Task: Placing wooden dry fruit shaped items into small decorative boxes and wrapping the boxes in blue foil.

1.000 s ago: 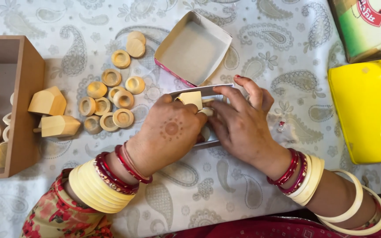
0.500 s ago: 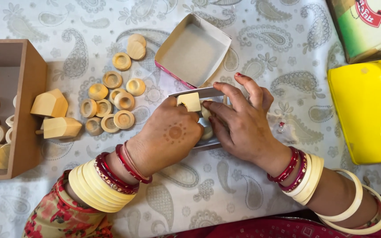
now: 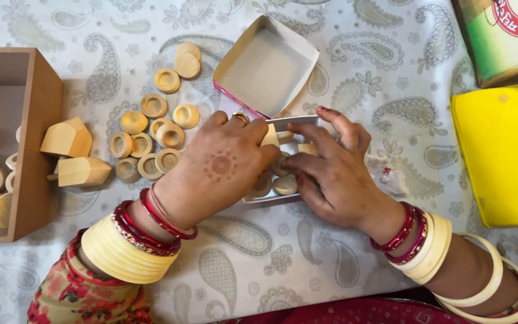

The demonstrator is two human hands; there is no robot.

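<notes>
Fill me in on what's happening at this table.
A person's left hand and right hand meet over a small white cardboard tray, fingers on pale round wooden pieces lying in it. The open empty white box lid sits just beyond. More round wooden cups lie on the paisley tablecloth, beside two wooden spinning tops and a brown wooden box.

Soft, even daylight falls on my bench [image 3: 343, 54]; shadows under my hands are faint, everything looks sharp, with no glare anywhere.
</notes>
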